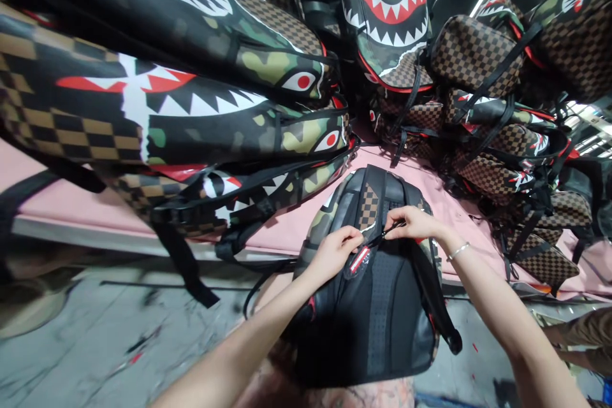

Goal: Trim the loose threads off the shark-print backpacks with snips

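A black backpack [396,293] leans against the table edge, its padded back panel and shoulder straps toward me. One strap carries a brown checkered patch [369,204]. My left hand [337,250] pinches at that strap's lower edge, just above a red-and-white tag [359,260] in clear plastic. What lies between its fingertips is too small to make out. Beside it, my right hand [414,223] is closed on a thin dark piece [394,227], perhaps a cord or narrow strap, near the middle of the panel. The two hands are a short distance apart.
Shark-mouth backpacks [205,102] are stacked on the pink-covered table [282,229] at left. More checkered bags [478,54] pile up at right and behind, their black straps hanging. The grey floor [143,331] has scraps on it. A person's clothed part [586,335] shows at the right edge.
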A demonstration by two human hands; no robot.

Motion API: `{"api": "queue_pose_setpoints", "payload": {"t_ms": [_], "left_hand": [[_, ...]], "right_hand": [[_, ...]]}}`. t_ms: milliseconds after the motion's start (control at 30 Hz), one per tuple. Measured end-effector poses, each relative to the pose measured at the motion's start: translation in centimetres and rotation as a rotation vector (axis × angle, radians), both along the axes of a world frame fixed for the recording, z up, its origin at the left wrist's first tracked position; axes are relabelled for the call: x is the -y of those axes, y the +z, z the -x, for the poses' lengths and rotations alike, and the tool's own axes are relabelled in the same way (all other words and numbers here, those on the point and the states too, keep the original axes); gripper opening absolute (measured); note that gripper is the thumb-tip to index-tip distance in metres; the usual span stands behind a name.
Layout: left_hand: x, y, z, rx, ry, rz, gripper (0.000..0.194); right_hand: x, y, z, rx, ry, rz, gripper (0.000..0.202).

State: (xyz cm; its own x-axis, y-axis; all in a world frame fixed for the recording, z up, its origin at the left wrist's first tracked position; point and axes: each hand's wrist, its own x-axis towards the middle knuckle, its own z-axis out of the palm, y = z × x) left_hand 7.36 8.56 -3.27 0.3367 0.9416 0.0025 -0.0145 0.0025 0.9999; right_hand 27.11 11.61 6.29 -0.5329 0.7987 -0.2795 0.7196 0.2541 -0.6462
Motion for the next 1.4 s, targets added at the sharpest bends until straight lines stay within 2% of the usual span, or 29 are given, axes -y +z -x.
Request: {"api": "queue_pose_setpoints", "payload": {"t_ms": [100, 200, 400, 600, 967, 1133, 1400], "left_hand": [[-0.1, -0.1, 0.0, -0.007, 0.0, 0.007, 0.017], [-0.2, -0.1, 0.1, -0.007, -0.004, 0.01, 0.018], [-0.5, -0.4, -0.1, 0.026, -0.017, 0.029, 0.017], [-0.4, -0.9, -0.5, 0.025, -0.017, 0.038, 0.018], [-0.4, -1.4, -0.6, -0.024, -0.001, 0.006, 0.018], [-0.2, -1.7, -0.5, 0.006, 0.028, 0.016, 0.016], [0.3, -2.2, 0.2, 0.091, 0.119, 0.068, 0.014]], "right_hand": [[-2.1, 0.3, 0.4, 0.054, 0.123, 0.073, 0.018], [-3.2, 0.4, 0.8, 0.062, 0.181, 0.118, 0.018], [-3.6, 0.4, 1.3, 0.061, 0.231, 0.127, 0.016], [-3.8, -0.4, 1.8, 0.124, 0.274, 0.117, 0.015], [-2.6, -1.2, 3.3, 0.214, 0.299, 0.108, 0.014], [-1.6, -1.4, 4.3, 0.273, 0.302, 0.076, 0.012], [-0.9, -2.6, 4.6, 0.245, 0.31, 0.077, 0.01]]}}
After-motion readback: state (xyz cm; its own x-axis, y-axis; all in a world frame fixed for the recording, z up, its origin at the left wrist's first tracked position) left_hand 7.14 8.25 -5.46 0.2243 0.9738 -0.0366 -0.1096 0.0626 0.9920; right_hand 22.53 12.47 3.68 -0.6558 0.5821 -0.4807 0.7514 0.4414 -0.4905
